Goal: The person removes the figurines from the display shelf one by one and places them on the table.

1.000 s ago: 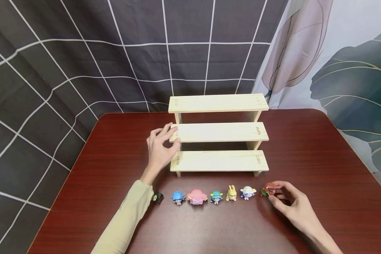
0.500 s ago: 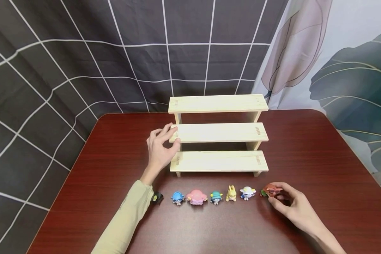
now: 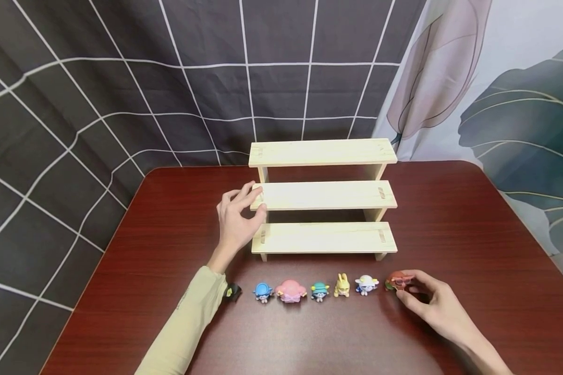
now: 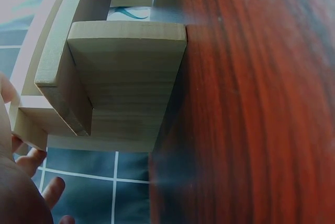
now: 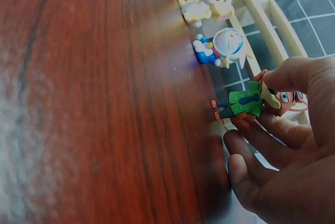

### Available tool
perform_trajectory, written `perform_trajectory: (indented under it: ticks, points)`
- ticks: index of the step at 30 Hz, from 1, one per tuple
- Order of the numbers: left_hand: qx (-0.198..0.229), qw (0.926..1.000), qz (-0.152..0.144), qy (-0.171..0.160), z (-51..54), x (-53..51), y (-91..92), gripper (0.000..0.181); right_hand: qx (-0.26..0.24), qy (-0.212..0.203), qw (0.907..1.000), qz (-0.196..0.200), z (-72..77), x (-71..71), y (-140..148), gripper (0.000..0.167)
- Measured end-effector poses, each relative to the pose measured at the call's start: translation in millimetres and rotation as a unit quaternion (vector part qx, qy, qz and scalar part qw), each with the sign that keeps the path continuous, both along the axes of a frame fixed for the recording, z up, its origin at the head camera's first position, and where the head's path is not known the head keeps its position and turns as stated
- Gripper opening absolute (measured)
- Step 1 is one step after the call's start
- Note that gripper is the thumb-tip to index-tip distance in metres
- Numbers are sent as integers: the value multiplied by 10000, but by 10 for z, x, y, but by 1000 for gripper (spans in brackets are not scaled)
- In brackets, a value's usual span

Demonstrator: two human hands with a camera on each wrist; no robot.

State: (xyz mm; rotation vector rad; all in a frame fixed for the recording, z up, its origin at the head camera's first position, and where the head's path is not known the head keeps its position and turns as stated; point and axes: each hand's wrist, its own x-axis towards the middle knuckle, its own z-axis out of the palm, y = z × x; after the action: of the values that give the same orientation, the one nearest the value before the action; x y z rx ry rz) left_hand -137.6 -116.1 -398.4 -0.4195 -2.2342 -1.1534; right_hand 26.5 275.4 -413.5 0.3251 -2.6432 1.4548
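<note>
A three-tier wooden shelf (image 3: 326, 238) stands on the table. My left hand (image 3: 236, 216) grips the left end of its middle board, thumb at the front edge and a finger over the top. At the right end of a row of toy figurines, my right hand (image 3: 443, 307) pinches a reddish-brown figurine (image 5: 247, 102) in green clothing by its head. Its feet are at the tabletop; whether they touch cannot be told. Left of it stand a white-hatted figurine (image 3: 366, 284), a yellow long-eared one (image 3: 341, 286), a teal-hatted one (image 3: 319, 291), a pink one (image 3: 291, 291) and a blue one (image 3: 262, 292).
Partly hidden by my left sleeve (image 3: 187, 317) is a black figurine (image 3: 233, 291). The dark red wooden table (image 3: 169, 219) has a grid-patterned grey curtain (image 3: 206, 94) behind and to the left. A leaf-patterned curtain (image 3: 521, 120) hangs at the right.
</note>
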Motion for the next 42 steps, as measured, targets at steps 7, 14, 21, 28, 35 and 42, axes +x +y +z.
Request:
perform_trajectory:
  ticks: [7, 14, 21, 28, 35, 42]
  points:
    - [-8, 10000, 3, -4, 7, -5, 4, 39, 71, 18, 9999, 91, -5, 2, 11, 34]
    - [10, 10000, -27, -9, 5, 1, 1, 39, 39, 47, 9999, 83, -12, 2, 17, 36]
    - [21, 10000, -21, -18, 10, 2, 0, 39, 2, 158, 9998, 85, -10, -12, 2, 36]
    - [22, 10000, -12, -33, 10, -1, 4, 38, 106, 254, 9996, 25, -7, -18, -6, 36]
    - [14, 10000, -4, -40, 16, 3, 5, 39, 165, 242, 9996, -45, 5, -22, -15, 36]
    - [29, 10000, -2, -23, 11, 9, 10, 40, 147, 265, 9995, -62, 3, -22, -16, 36]
